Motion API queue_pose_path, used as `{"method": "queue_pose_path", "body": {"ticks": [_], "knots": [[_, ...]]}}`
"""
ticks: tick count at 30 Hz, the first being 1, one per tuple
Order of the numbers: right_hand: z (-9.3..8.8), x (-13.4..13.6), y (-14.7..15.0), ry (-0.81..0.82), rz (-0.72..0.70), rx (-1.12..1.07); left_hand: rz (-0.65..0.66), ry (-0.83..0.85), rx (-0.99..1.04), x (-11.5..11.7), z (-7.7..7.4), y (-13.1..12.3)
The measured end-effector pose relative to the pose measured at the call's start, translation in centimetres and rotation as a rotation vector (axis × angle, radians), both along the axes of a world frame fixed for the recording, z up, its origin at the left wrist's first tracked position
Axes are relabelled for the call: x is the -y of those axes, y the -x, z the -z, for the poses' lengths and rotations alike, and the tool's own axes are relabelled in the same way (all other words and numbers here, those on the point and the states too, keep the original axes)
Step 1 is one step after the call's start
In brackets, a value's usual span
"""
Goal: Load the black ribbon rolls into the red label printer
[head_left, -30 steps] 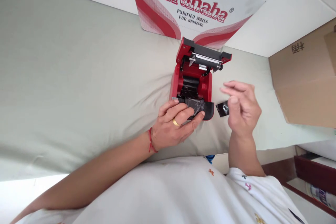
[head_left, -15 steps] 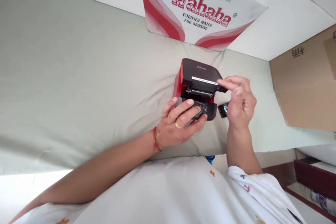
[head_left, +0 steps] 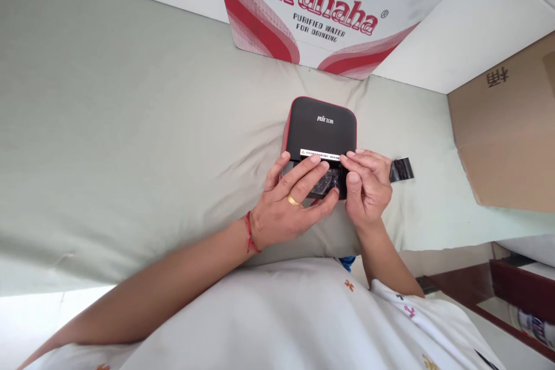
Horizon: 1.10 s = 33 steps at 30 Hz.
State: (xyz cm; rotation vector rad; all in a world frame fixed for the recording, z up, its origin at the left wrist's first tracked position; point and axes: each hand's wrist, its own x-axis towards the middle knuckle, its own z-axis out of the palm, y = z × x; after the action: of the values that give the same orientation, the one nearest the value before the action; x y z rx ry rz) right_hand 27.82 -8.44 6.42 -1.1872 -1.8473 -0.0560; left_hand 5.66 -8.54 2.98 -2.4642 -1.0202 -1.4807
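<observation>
A small black-and-red printer (head_left: pixel 325 127) sits on the pale green cloth, its black lid lowered over the body. A white strip with a yellow warning mark runs along the lid's front edge. My left hand (head_left: pixel 297 196), with a gold ring and red string bracelet, lies spread over the printer's front, fingertips by the lid edge. Glossy clear film (head_left: pixel 323 182) shows between its fingers. Curled fingers of my right hand (head_left: pixel 368 182) press on the lid's right front corner, the thumb just below. Right of that hand lies a shiny black strip (head_left: pixel 402 169), partly hidden behind it.
A white-and-red water carton (head_left: pixel 321 17) stands behind the printer. To the right is a brown cardboard box (head_left: pixel 507 144). The green cloth (head_left: pixel 151 127) spreads to the left. At lower right there is a dark red wooden shelf (head_left: pixel 520 295) with a can inside.
The printer's lid has come down from raised and tilted to lying over the body. My right hand has moved left and down onto its corner, uncovering more of the black strip. My left hand stays put.
</observation>
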Motion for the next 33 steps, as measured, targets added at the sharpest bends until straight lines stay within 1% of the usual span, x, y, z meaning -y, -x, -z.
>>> {"method": "queue_pose_path", "body": {"ticks": [2, 6, 13, 18, 20, 23, 25, 27, 29, 31, 33], "knots": [[0.1, -0.1, 0.1, -0.021, -0.003, 0.003, -0.034, -0.008, -0.034, 0.2, -0.3, -0.1], [0.2, 0.0, 0.4, -0.04, 0.007, 0.013, -0.073, 0.046, -0.076, 0.6, -0.9, -0.1], [-0.8, -0.1, 0.8, 0.012, 0.021, 0.059, -0.053, 0.091, -0.111, 0.7, -1.5, 0.1], [-1.0, -0.1, 0.7, 0.036, 0.03, 0.046, -0.045, 0.071, -0.095, 0.5, -1.3, 0.0], [-0.9, 0.3, 0.6, 0.038, 0.035, 0.037, -0.014, 0.084, -0.047, 0.4, -1.0, 0.2], [-0.8, 1.7, 0.9, 0.024, 0.014, 0.037, 0.104, 0.132, 0.088, 0.0, -0.7, 0.9], [-0.7, 2.8, 1.2, 0.017, -0.027, 0.055, 0.159, 0.196, 0.203, -0.6, -0.5, 1.6], [-0.6, 3.7, 1.6, 0.012, -0.062, 0.075, 0.145, 0.304, 0.313, -1.4, -0.3, 2.3], [-0.4, 4.1, 1.9, 0.002, -0.072, 0.085, 0.126, 0.457, 0.395, -2.3, 0.2, 2.8], [-0.1, 4.2, 1.9, -0.008, -0.063, 0.084, 0.185, 0.632, 0.471, -3.2, 1.0, 3.2], [0.1, 4.0, 1.9, -0.013, -0.055, 0.074, 0.298, 0.793, 0.573, -4.0, 1.9, 3.5]]}}
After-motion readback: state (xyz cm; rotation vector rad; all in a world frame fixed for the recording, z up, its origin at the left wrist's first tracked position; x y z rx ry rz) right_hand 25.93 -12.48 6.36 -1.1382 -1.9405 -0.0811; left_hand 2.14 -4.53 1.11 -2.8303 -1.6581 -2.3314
